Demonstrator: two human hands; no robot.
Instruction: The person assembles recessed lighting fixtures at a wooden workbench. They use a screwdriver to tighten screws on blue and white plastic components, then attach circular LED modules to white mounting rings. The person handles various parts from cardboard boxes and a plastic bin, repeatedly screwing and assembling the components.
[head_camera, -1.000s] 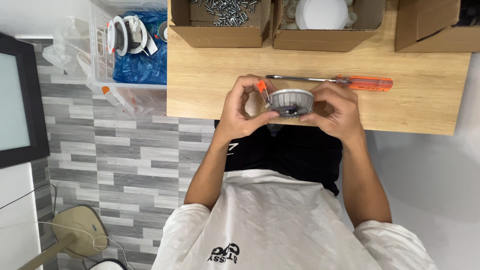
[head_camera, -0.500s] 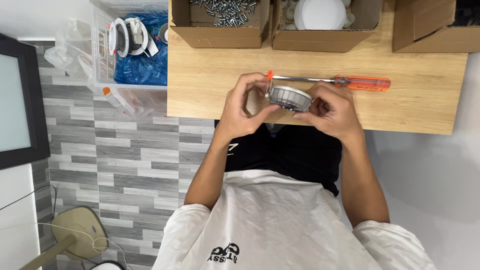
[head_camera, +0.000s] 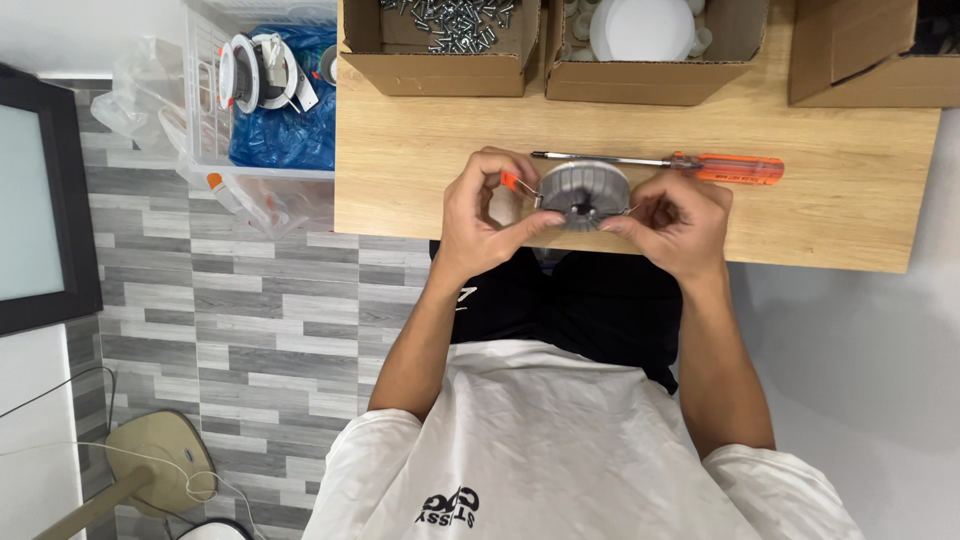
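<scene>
A round grey finned lamp housing (head_camera: 585, 192) with an orange-tipped wire spring clip is held above the wooden table (head_camera: 420, 170) between both hands. My left hand (head_camera: 490, 215) grips its left side, thumb under it and fingers curled around the clip. My right hand (head_camera: 675, 222) pinches its right edge. Just behind the housing an orange-handled screwdriver (head_camera: 700, 166) lies flat on the table, shaft pointing left.
Three cardboard boxes line the table's far edge: one with screws (head_camera: 455, 25), one with white round covers (head_camera: 640, 30), and one at the right (head_camera: 870, 60). A clear plastic bin (head_camera: 265, 90) with lamp parts and blue bags stands left of the table.
The housing has been turned in my hands, so its finned grey back now faces the camera. Both hands stayed at the same spot over the table.
</scene>
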